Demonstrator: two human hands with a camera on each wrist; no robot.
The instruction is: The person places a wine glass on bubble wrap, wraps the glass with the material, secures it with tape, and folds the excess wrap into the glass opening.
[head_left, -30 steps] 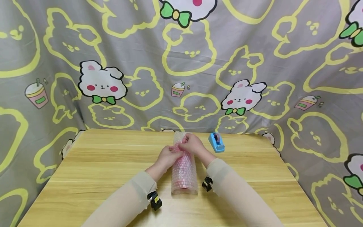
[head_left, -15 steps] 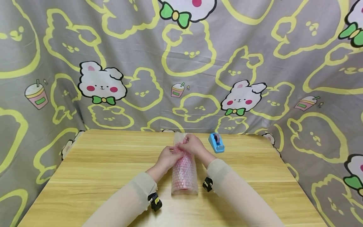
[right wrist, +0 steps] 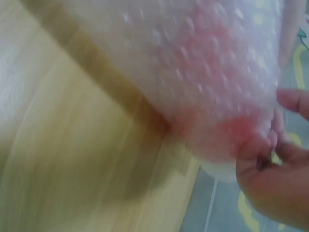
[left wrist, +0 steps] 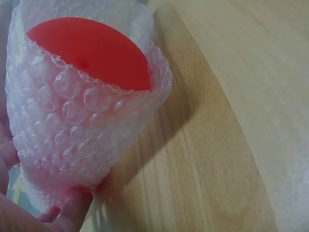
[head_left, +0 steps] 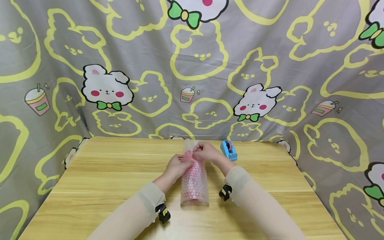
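Observation:
A bundle of bubble wrap (head_left: 194, 186) lies lengthwise on the table, with pink-red showing through it. At its near mouth, the left wrist view shows a smooth red rounded thing (left wrist: 96, 48) inside the wrap. My left hand (head_left: 176, 166) grips the bundle's far part from the left, its thumb on top of the wrap. Across from it, my right hand (head_left: 208, 151) pinches at the upper right side of the wrap with thumb and fingertips. The right wrist view shows the right hand's curled fingers (right wrist: 256, 154) against the bundle's far end.
A blue tape dispenser (head_left: 229, 151) with a roll in it stands just right of the right hand, near the back edge. The wooden table (head_left: 105, 173) reaches back to a grey patterned cloth (head_left: 156, 60). Each sleeve carries a small black camera.
My right hand has shifted slightly to the right over the wrap, its wrist and forearm swinging outward. The left hand and the bundle stay almost where they were.

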